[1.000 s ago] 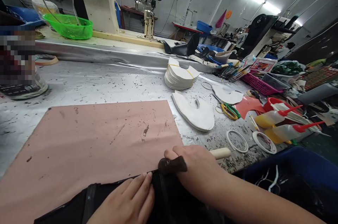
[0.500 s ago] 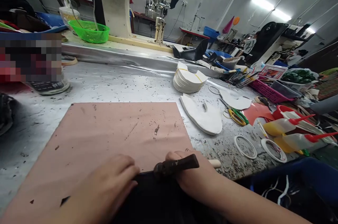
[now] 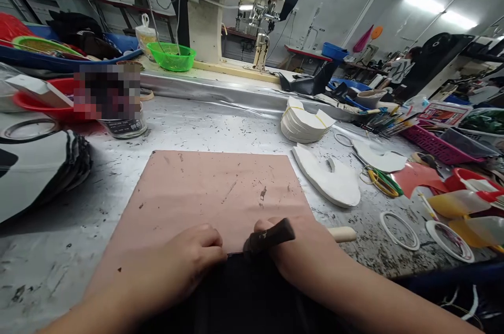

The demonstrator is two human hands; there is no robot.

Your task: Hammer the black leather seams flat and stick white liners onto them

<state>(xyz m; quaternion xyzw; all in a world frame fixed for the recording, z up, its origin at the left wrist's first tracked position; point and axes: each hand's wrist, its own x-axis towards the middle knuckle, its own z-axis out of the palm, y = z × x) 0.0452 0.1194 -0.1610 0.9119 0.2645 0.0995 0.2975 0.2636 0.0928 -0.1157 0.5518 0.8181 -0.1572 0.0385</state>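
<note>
Plainly, in the head view, the right grip (image 3: pixel 302 242) is closed around a hammer (image 3: pixel 268 237). Its pale handle (image 3: pixel 342 234) emerges beyond the hand and points right, the long axis running roughly crosswise before the person. The dark hammer head (image 3: pixel 280 232) sits at the thumb side of that grip, slanting, its rounded end toward the lower left and the other toward the upper right. That rounded end is at the far edge of the black material (image 3: pixel 244 297), which lies between and below the two hands, over the pink mat (image 3: pixel 205 192) on the silvery surface (image 3: pixel 189 124). The left grip (image 3: pixel 192 256) has curled fingers touching that edge, left of the hammer; whether they pinch or merely press, I cannot tell.
</note>
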